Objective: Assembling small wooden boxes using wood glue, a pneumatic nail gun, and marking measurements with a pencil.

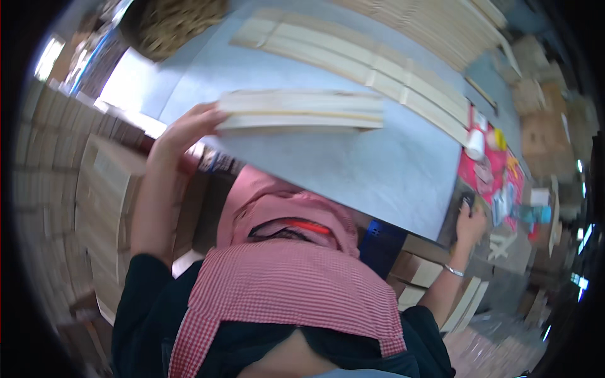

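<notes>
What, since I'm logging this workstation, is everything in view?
Table: 1, pale grey-blue, centre
Wood piece: 1, possibly stacked, pale, over table
Slats: several, pale, table's far side
Slat stack: 1, pale brown, upper right
Bin: 1, dark, upper left
Bottle: 1, white, table's right edge
Sheet: 1, pinkish-red, right
Crate: 1, blue, below table
Stacked items: many, tan, left
Small object: 1, black, right
Other clutter: too blurred
Apron: 1, red-white checked, torso
Bracelet: 1, silver, right wrist
Hands: 2, bare; left hand holding wood piece, right hand at small object

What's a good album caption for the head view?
Pale wooden piece in the left hand's grip at a grey table; right hand by a small dark object.
</notes>
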Action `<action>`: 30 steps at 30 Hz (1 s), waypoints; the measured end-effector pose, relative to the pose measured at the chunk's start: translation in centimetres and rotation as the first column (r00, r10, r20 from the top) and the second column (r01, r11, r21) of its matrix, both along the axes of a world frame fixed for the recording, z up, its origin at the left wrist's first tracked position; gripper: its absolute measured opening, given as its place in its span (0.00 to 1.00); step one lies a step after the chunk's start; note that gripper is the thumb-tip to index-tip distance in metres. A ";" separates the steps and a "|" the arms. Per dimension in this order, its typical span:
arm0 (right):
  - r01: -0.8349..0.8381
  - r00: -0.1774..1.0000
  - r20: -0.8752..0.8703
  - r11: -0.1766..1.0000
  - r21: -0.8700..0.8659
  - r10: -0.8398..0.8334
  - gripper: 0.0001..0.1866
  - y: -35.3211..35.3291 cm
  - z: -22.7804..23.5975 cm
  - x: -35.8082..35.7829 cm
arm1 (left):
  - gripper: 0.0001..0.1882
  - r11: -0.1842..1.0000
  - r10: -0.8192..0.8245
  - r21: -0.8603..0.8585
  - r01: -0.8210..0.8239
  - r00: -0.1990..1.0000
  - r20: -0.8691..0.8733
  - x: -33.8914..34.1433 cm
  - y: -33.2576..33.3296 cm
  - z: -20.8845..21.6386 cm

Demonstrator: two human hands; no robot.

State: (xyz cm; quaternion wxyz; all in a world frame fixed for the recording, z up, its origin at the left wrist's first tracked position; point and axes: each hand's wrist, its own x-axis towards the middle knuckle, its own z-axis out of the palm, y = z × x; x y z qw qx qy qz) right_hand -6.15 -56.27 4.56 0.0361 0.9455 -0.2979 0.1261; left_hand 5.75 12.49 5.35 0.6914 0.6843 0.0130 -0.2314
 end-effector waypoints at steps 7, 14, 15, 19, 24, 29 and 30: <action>0.050 0.998 0.008 0.962 0.270 -0.054 0.19 1.5 3.9 2.2 | 0.34 0.994 0.075 -0.070 -0.083 0.990 -0.116 2.0 3.7 0.9; -0.212 0.927 0.338 0.971 0.112 0.164 0.27 -5.5 3.5 12.6 | 0.43 0.863 0.351 0.349 -0.366 0.930 0.107 2.7 1.0 1.3; -0.148 0.945 0.309 0.981 0.123 0.104 0.31 -7.4 3.0 15.0 | 0.43 0.858 0.379 0.337 -0.388 0.920 0.096 2.4 0.9 1.1; 0.038 0.973 0.226 0.996 0.082 -0.056 0.36 -14.8 1.6 23.2 | 0.38 0.818 0.534 0.227 -0.528 0.844 0.039 1.0 0.1 0.1; 0.241 0.969 -0.004 0.946 0.217 -0.246 0.37 -16.5 1.6 29.2 | 0.37 0.774 0.626 0.142 -0.617 0.780 -0.024 0.0 -0.5 0.0; 0.222 0.973 -0.121 0.932 0.286 -0.194 0.35 -19.3 -0.1 31.1 | 0.34 0.733 0.680 0.078 -0.676 0.732 -0.045 -1.7 0.1 -1.4; 0.213 0.975 -0.119 0.933 0.290 -0.185 0.35 -19.5 -0.1 31.2 | 0.34 0.726 0.687 0.079 -0.683 0.726 -0.041 -1.8 -0.3 -1.4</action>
